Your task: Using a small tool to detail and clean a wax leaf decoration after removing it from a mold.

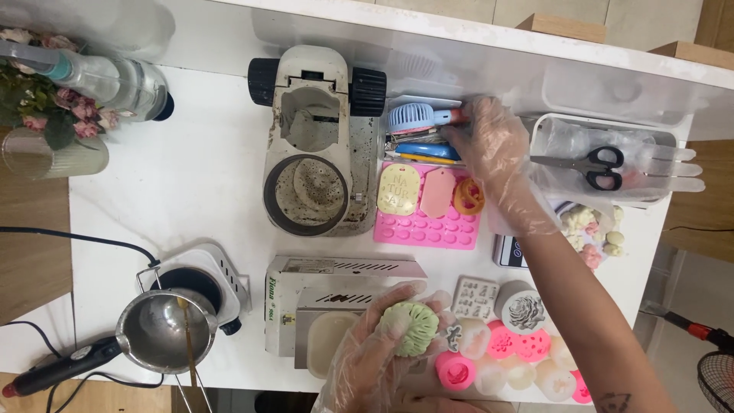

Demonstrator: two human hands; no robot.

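Note:
My left hand (382, 344), in a thin clear glove, holds a pale green flower-shaped piece (411, 327) near the table's front edge, above a white metal machine (336, 294). My right hand (489, 145), also gloved, reaches far across into a tray of tools (420, 141) with pens and a small blue hand fan (409, 117); its fingertips touch the tools there. Just below that hand lies a pink silicone mould tray (428, 222) with a cream tag, a pink tag and an orange ring on it.
A white stand with a round dirty opening (317, 153) stands mid-table. A small pot on a hotplate (172, 325) is front left. Pink and white silicone moulds (512, 356) cluster front right. Scissors (585, 164) lie in a clear bin. Flowers (53, 107) stand far left.

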